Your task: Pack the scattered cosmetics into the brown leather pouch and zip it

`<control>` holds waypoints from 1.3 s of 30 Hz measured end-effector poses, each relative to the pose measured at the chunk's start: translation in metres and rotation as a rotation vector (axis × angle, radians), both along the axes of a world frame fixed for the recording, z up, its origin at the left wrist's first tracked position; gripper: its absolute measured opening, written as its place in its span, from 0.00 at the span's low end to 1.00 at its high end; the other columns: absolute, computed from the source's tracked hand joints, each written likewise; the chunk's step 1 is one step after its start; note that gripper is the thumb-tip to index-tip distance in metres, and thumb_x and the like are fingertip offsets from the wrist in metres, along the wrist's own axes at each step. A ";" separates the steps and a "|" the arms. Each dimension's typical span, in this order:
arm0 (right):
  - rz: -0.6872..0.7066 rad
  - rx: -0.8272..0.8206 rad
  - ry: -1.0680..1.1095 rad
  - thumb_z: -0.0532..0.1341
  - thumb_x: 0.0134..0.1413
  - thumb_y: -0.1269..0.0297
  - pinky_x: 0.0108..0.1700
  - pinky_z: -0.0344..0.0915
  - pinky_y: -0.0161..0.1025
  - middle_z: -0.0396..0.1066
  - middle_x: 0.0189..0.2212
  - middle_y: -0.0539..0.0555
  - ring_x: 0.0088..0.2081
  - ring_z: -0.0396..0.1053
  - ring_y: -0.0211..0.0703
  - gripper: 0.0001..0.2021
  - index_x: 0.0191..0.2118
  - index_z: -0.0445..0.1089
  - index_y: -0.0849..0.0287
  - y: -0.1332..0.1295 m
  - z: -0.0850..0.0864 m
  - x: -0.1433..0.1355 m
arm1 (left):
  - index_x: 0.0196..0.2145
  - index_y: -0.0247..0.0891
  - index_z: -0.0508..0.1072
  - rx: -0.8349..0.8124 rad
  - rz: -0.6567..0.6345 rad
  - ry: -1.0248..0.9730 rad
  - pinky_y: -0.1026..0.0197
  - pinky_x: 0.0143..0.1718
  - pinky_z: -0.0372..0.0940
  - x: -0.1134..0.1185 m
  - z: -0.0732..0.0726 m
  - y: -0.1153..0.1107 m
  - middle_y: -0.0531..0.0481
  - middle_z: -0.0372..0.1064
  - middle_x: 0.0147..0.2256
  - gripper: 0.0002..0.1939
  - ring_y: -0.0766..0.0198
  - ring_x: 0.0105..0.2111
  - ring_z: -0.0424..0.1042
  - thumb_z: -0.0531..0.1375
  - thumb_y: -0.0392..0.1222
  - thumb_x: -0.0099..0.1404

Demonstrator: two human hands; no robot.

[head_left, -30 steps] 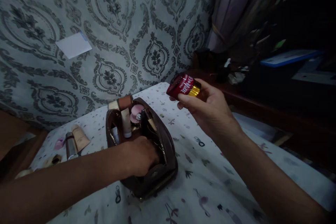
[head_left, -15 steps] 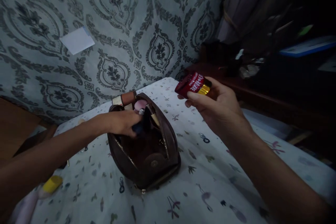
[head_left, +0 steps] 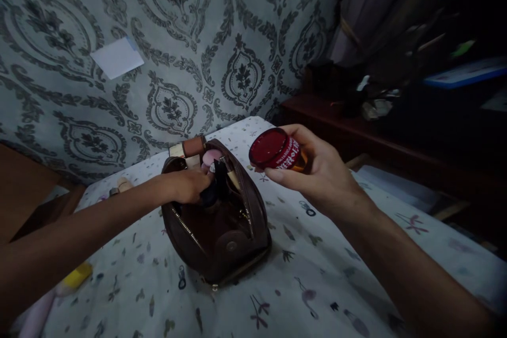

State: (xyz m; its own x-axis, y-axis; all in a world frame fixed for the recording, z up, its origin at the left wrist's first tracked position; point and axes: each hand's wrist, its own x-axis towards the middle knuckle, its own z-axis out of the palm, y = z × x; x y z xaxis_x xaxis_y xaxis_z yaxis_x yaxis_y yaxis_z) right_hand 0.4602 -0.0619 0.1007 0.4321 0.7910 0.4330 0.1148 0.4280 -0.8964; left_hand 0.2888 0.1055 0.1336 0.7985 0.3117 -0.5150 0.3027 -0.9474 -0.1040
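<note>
A dark brown zippered bag (head_left: 216,269) stands open on the patterned white cloth (head_left: 229,311). My left hand (head_left: 190,185) reaches into its left side, fingers closed round a dark item (head_left: 209,193) whose shape is mostly hidden. Beside those fingers in the bag are a pink round item (head_left: 212,156) and a beige stick-like item (head_left: 234,180). My right hand (head_left: 312,169) holds a red round jar (head_left: 271,149) with white lettering and a gold band, above the cloth to the right of the bag, its flat red face turned toward me.
A brown and cream item (head_left: 193,146) lies behind the bag. Yellow (head_left: 78,275) and pink (head_left: 37,314) objects are at the lower left. Patterned wallpaper (head_left: 170,100) rises behind, and a dark red wooden ledge (head_left: 317,111) runs along the right.
My right hand has moved left and slightly down toward the bag, and the red jar has turned to show its round face. My left hand has stayed in the bag.
</note>
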 end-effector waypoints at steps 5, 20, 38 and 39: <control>0.163 -0.017 0.013 0.75 0.42 0.57 0.48 0.73 0.44 0.77 0.42 0.52 0.44 0.76 0.48 0.23 0.46 0.72 0.53 0.003 0.000 -0.008 | 0.43 0.33 0.73 0.097 0.025 0.065 0.58 0.38 0.70 0.000 0.002 -0.004 0.41 0.76 0.40 0.16 0.51 0.39 0.76 0.63 0.35 0.54; 0.100 -0.034 -0.251 0.74 0.43 0.66 0.55 0.69 0.49 0.74 0.49 0.55 0.51 0.73 0.51 0.27 0.50 0.66 0.53 0.015 -0.003 -0.039 | 0.56 0.42 0.62 -0.886 0.293 -0.616 0.60 0.43 0.68 -0.027 0.062 -0.037 0.49 0.71 0.47 0.28 0.62 0.45 0.72 0.65 0.44 0.60; 0.101 0.117 -0.107 0.74 0.43 0.63 0.56 0.67 0.46 0.71 0.45 0.53 0.50 0.72 0.48 0.30 0.51 0.62 0.51 0.020 0.010 -0.053 | 0.49 0.40 0.64 -1.114 0.404 -0.797 0.56 0.51 0.67 -0.045 0.053 -0.031 0.47 0.69 0.49 0.26 0.57 0.52 0.69 0.69 0.43 0.56; 0.122 0.113 -0.075 0.74 0.43 0.62 0.55 0.68 0.46 0.71 0.44 0.53 0.49 0.72 0.47 0.30 0.50 0.62 0.51 0.023 0.012 -0.052 | 0.50 0.41 0.63 -1.041 0.358 -0.785 0.56 0.50 0.67 -0.044 0.057 -0.031 0.47 0.69 0.49 0.25 0.58 0.51 0.69 0.68 0.43 0.58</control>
State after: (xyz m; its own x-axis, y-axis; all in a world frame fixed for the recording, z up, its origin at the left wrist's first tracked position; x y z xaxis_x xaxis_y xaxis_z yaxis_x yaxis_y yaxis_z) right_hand 0.4081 -0.0394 0.1123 0.2995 0.7800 0.5494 0.1208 0.5403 -0.8328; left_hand 0.2452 0.0743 0.1908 0.9465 0.3108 -0.0864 0.1947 -0.3368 0.9212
